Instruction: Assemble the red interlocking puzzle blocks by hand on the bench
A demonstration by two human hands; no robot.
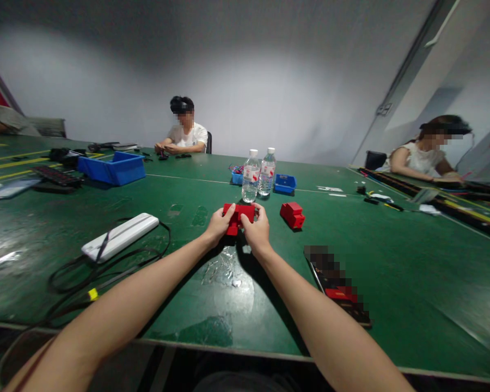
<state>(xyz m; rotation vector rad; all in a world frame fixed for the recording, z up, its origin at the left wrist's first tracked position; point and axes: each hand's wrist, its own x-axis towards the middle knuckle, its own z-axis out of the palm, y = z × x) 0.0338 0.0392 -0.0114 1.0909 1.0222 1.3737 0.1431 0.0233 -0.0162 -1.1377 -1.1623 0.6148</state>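
Note:
Between my two hands, just above the green table (179, 318), is a red blocky plastic part (245, 208). My left hand (219, 224) grips its left end, thumb on the face toward me. On the right end, my right hand (256, 227) is closed with its thumb pressed near the middle of the part. My fingers hide much of its back. A second red block (293, 215), with a stepped shape, lies on the table to the right of my right hand.
Two water bottles (250, 177) stand behind my hands, near small blue bins (285, 184). A white power bank (120, 237) with black cables lies left, a phone (337, 286) right. A large blue bin (112, 169) sits farther left. Other people sit across and at right.

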